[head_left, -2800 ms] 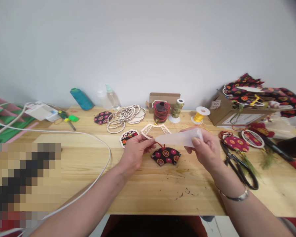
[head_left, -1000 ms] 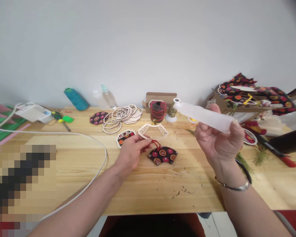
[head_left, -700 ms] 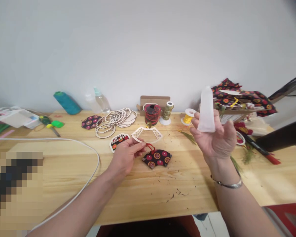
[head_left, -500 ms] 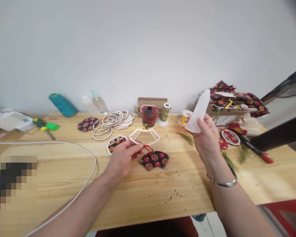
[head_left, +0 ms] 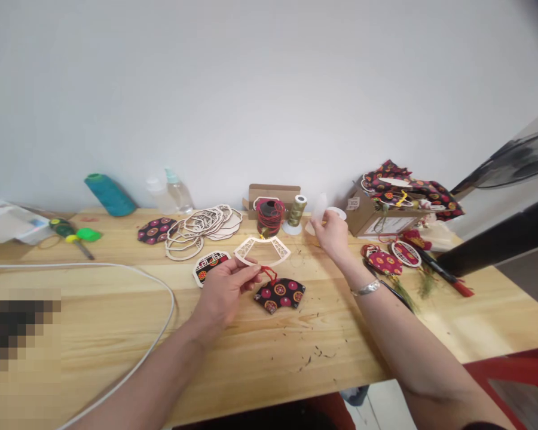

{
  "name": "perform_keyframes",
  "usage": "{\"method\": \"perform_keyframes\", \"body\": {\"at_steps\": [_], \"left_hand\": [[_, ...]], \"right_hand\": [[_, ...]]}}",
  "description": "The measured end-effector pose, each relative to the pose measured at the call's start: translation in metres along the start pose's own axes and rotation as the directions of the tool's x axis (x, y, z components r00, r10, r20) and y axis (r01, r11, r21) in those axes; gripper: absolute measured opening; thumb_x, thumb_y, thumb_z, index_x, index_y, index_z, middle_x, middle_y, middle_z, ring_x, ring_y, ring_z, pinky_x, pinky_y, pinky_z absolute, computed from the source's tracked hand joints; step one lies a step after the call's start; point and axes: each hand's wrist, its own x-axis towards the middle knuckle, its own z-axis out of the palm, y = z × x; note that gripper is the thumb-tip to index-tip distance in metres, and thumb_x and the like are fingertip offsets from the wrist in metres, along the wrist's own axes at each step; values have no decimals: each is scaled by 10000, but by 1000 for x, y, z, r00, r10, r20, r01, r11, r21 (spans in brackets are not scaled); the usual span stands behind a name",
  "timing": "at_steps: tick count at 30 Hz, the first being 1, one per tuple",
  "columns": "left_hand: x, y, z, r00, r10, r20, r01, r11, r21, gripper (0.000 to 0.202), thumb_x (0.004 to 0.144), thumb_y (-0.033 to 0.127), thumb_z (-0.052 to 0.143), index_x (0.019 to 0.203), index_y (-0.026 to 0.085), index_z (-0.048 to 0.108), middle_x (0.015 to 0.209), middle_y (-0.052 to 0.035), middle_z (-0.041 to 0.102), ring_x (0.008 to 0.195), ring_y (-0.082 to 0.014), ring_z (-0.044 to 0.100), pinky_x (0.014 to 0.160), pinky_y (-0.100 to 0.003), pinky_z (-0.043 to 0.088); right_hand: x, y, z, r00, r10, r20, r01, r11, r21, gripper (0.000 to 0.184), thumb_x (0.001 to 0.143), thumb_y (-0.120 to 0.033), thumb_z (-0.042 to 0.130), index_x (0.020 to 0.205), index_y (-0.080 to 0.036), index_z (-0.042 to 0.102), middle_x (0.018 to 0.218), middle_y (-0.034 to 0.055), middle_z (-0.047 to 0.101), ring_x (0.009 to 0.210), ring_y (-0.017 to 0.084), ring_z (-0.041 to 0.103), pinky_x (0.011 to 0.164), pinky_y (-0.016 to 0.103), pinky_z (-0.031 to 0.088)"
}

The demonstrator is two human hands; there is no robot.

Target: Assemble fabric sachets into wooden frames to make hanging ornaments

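Observation:
My left hand is closed in a pinch at the lower edge of a fan-shaped openwork wooden frame. At its fingertips lies a red cord, joined to a fan-shaped patterned fabric piece on the table. Farther back, my right hand is closed around the lower part of a whitish tapered bottle, standing upright near the wall. A framed fabric piece rests just behind my left hand.
Thread spools and a red cord spool stand at the back. Left of them lie stacked wooden frames. A cardboard box holding fabric, finished ornaments and a black post are at right. A white cable curves at left.
My right hand has carried the whitish bottle left and back, down to the rear of the table beside the spools. My left hand stays at the frame. The view has shifted slightly.

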Motion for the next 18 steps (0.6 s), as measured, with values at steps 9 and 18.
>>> {"method": "perform_keyframes", "body": {"at_steps": [9,18], "left_hand": [[-4,3,3,1000,-25,9,26,999,-46,217,537,207,821,672,127,672,559,-4,665,496,-73,569,490,-178,414],[-5,3,4,1000,-29,11,29,998,-46,204,536,202,815,658,118,676,550,-13,664,490,-75,568,480,-175,406]], "right_hand": [[8,-4,19,999,39,32,-31,974,-223,227,858,-255,513,970,-82,608,878,201,673,833,300,620,739,380,421],[-13,-22,-18,1000,-2,29,11,951,-308,330,845,-251,579,1087,-27,600,910,238,682,837,328,627,713,385,412]]}}
